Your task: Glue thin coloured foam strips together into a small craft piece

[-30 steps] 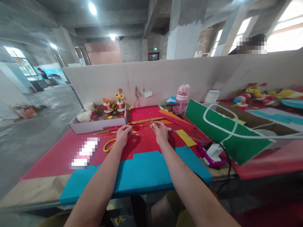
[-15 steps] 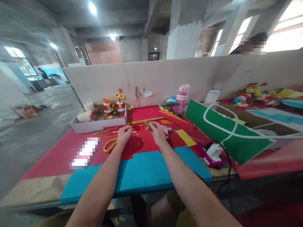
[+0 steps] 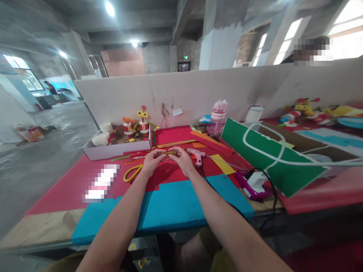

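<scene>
Between my two hands, above the red table surface, a small yellow-and-dark coiled strip [image 3: 169, 153] is stretched sideways. My left hand [image 3: 153, 160] pinches its left end, and my right hand [image 3: 182, 160] grips the right end. Just right of my right hand lies a pink glue gun [image 3: 196, 156], its black cord running toward the table's front. A yellow bent tube [image 3: 131, 174] rests left of my left wrist. Thin red and green strips [image 3: 133, 156] lie behind my left hand. Under my forearms spreads a blue sheet [image 3: 176, 206].
A shallow box [image 3: 119, 147] at the back left holds paper cups and toy figures. To the right stand a green board [image 3: 266, 155], a purple power strip [image 3: 252, 189] and a white cable. A pink bottle [image 3: 218, 117] stands near the partition [image 3: 193, 90].
My left hand has moved right and taken hold of the coiled strip, which my right hand held alone. My right hand has shifted slightly left, uncovering the glue gun.
</scene>
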`<state>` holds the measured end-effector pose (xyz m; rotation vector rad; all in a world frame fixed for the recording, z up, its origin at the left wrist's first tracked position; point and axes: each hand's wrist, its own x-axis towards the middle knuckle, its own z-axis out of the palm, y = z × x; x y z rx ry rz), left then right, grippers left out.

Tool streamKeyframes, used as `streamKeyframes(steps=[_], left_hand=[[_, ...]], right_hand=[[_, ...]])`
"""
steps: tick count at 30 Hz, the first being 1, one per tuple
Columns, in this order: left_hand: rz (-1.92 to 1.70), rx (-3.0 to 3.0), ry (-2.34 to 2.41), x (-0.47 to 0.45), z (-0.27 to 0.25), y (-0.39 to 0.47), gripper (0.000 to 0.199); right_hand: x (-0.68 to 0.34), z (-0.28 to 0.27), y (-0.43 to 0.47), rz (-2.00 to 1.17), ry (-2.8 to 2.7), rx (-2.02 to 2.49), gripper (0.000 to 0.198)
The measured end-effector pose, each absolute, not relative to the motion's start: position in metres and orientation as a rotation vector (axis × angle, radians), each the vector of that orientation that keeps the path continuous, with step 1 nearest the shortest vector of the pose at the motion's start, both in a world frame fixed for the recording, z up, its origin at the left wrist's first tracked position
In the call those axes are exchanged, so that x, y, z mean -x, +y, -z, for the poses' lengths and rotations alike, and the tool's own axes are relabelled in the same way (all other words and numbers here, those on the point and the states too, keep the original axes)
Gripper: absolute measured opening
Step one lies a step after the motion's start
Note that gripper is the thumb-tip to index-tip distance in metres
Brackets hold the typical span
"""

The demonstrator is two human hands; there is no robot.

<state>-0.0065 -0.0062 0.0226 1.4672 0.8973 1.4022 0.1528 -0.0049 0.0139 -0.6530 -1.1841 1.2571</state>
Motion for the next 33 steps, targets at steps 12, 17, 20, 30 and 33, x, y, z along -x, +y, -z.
streamKeyframes(steps=[12, 17, 20, 30, 33], left_hand=[[-1.501, -1.288, 0.876, 0.01, -0.026, -0.006, 0.035], [-1.509, -1.197, 0.841, 0.015, -0.023, -0.002, 0.034], [-1.517, -1.162, 0.815, 0.017, -0.021, 0.0, 0.032], [-1.52, -1.133, 0.765, 0.018, -0.023, 0.0, 0.029], [-1.493, -1.18, 0.741, 0.016, -0.024, -0.003, 0.027]], right_hand=[[-0.164, -0.015, 0.003, -1.237, -1.006, 0.684, 0.034], [-0.169, -0.012, 0.007, -1.199, -1.009, 0.713, 0.035], [-0.17, -0.012, 0.007, -1.173, -1.021, 0.711, 0.035], [-0.166, -0.018, 0.001, -1.309, -0.934, 0.681, 0.032], [-0.164, -0.019, -0.001, -1.457, -0.881, 0.722, 0.035]])
